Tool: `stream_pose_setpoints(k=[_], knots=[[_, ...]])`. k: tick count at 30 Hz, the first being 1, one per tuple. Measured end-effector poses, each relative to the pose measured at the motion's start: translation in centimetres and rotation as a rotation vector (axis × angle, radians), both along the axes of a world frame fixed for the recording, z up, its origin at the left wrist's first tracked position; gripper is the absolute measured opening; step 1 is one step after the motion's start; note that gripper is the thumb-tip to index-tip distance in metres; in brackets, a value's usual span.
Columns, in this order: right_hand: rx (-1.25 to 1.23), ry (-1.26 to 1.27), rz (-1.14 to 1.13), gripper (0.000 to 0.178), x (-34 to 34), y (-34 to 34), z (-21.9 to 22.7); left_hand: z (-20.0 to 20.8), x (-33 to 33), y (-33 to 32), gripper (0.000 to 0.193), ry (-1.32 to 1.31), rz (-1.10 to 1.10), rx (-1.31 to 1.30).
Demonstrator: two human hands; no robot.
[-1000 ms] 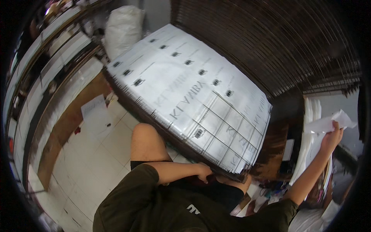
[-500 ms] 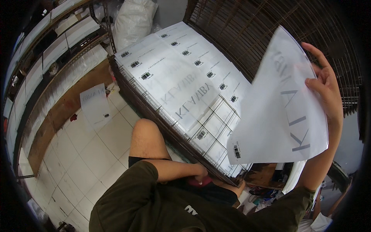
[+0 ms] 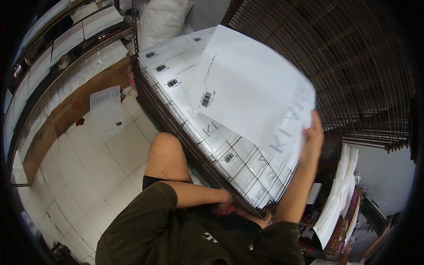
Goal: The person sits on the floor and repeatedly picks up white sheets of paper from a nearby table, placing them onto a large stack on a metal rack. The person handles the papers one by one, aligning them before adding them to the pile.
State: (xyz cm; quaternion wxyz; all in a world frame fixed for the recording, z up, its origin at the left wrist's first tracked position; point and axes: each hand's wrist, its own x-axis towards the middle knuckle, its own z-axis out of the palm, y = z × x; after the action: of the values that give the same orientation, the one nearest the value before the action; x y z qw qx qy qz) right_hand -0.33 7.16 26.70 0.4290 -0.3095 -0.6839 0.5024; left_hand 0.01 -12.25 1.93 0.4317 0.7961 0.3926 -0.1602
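Observation:
My right hand [image 3: 312, 137] pinches the edge of a large white printed sheet [image 3: 251, 84], slightly blurred, over the wire rack. The sheet carries big grey lettering near my fingers and a small barcode block at its other end. Beneath it, similar printed sheets [image 3: 165, 95] lie overlapping in rows on a metal wire rack [image 3: 176, 130]; part of the grid shows on top of the sheets at the near end. Low by my lap, my left hand [image 3: 226, 198] is closed beside a red object [image 3: 223, 209]; what its fingers hold is hidden.
Hinged-looking wire racks [image 3: 353, 62] stand raised behind the sheets. One loose printed sheet [image 3: 106, 112] lies on the tiled floor [image 3: 108, 163] at left. Shelves with white stacks [image 3: 84, 31] line the left, near a white sack [image 3: 161, 22]. More white sheets [image 3: 338, 194] sit at right.
My right hand has swung leftward and inward, carrying the sheet from the right side to over the rack, where it now spreads flatter. The left hand stays by my lap.

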Motion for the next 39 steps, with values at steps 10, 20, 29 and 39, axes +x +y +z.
stream_pose_setpoints(k=[10, 20, 29, 39], knots=[[-0.445, 0.145, -0.118, 0.073, -0.6, -4.5, -23.0, -5.2, 1.6, 0.3, 0.058, -0.022, -0.043, 0.069], [-0.428, 0.036, -0.107, 0.074, -0.7, -4.8, -24.6, -3.8, 1.7, 0.5, 0.060, -0.066, -0.002, 0.071], [-0.451, 0.006, -0.089, 0.073, -1.0, -4.9, -24.2, -3.5, 1.6, 0.7, 0.062, -0.073, 0.014, 0.077], [-0.421, 0.015, -0.088, 0.075, -0.8, -5.0, -24.5, -3.7, 1.8, 0.5, 0.064, -0.069, 0.007, 0.083]])
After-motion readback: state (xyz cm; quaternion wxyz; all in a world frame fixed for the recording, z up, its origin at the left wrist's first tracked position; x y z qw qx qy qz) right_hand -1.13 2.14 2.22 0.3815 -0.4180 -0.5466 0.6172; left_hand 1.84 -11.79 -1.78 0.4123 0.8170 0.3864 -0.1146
